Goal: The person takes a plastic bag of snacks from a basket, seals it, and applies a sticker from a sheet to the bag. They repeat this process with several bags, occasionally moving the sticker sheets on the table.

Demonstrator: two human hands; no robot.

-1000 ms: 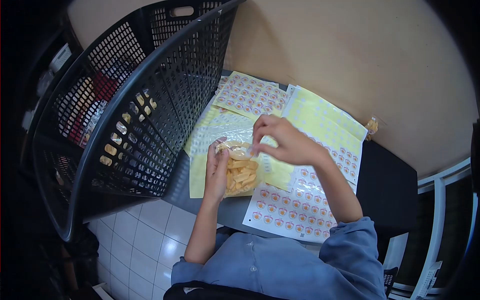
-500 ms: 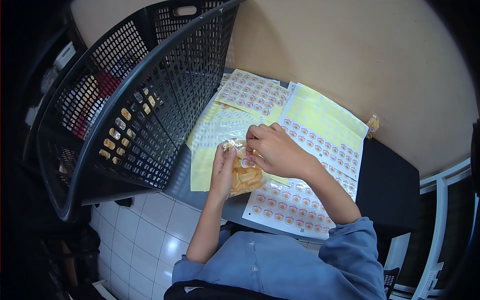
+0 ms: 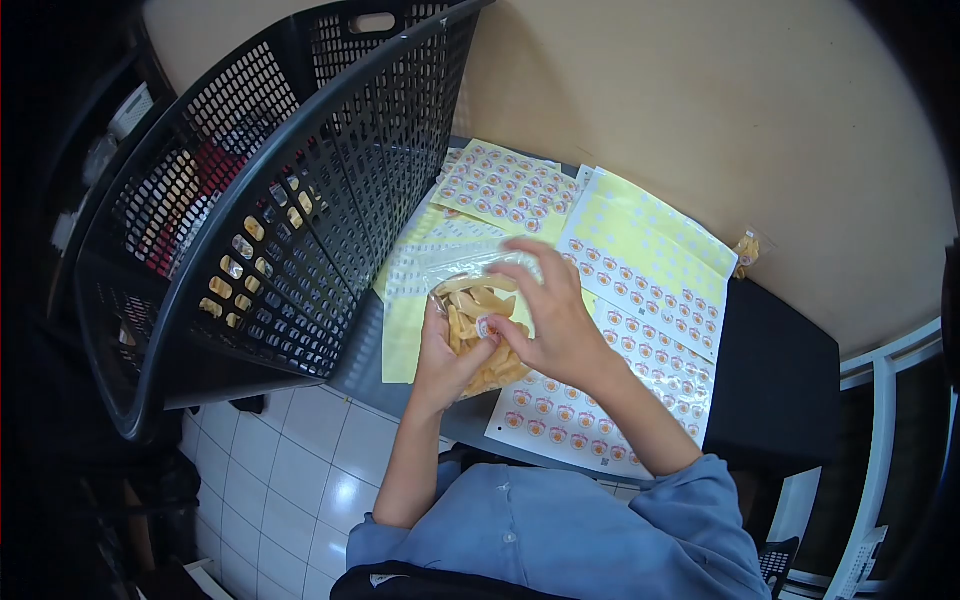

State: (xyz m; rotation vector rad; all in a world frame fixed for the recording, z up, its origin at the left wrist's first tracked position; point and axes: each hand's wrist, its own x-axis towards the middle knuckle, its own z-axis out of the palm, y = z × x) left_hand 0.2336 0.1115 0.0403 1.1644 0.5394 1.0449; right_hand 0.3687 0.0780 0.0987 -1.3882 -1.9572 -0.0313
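Left hand point(image 3: 447, 362) gripping snack bag point(image 3: 476, 306), right hand point(image 3: 556, 322) unclenched, thumb pressing it; sticker sheets point(image 3: 650, 262) covering dark desk point(image 3: 782, 372), basket point(image 3: 300, 200) beside.

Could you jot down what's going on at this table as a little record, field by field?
Left hand: grips the snack bag from below
Right hand: fingers spread over the bag, thumb at the round sticker on it
Snack bag: clear, with yellow strips inside
Table: dark, with sticker sheets lying on it, some partly used
Left side: black basket, tilted, packets inside
Far right: small packet by the wall
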